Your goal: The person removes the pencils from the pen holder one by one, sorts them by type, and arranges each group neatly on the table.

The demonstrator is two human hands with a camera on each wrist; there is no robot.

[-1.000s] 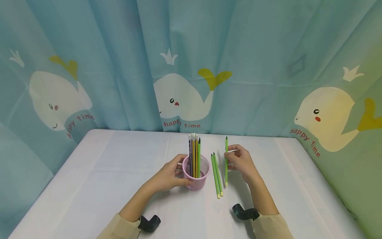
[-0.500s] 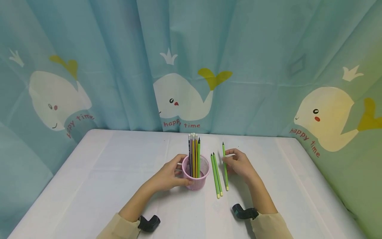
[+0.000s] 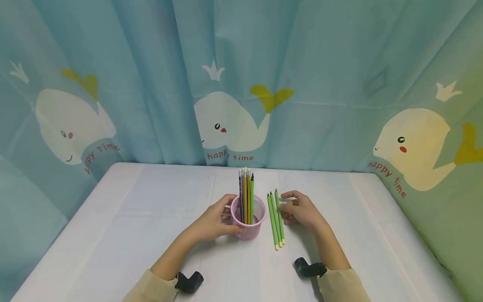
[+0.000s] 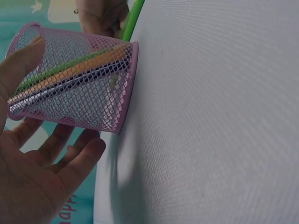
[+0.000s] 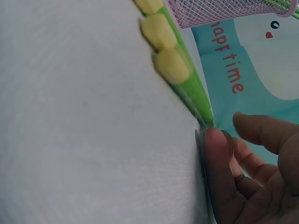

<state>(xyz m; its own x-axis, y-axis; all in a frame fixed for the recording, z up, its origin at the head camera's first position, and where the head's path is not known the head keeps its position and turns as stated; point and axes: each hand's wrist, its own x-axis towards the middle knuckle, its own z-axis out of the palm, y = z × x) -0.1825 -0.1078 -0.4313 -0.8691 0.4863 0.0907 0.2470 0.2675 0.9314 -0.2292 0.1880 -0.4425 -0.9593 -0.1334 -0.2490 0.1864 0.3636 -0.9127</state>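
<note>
My left hand [image 3: 213, 220] grips a pink mesh pencil cup [image 3: 250, 233], thumb on its near side and fingers around the far side. Several upright pencils [image 3: 247, 197] lean together in it: a dark one, some yellowish ones and a green one. Three green pencils [image 3: 273, 226] with pale yellow ends and black tips lie side by side right of the cup. Beside the rightmost one is my right hand [image 3: 303, 212], its thumb and forefinger apart. In the right wrist view, a fingertip [image 5: 216, 140] is at that green pencil [image 5: 198, 95]; contact is hard to tell.
All of this stands on a white-covered table [image 3: 158, 201]. A blue-green curtain [image 3: 324, 138] printed with whales hangs behind its back edge. Black curved devices sit at the left wrist [image 3: 190, 282] and the right wrist [image 3: 309, 268].
My right hand has lowered the third green pencil and moved it left, beside the other two, and its fingers have loosened. The left hand and the cup have stayed in place.
</note>
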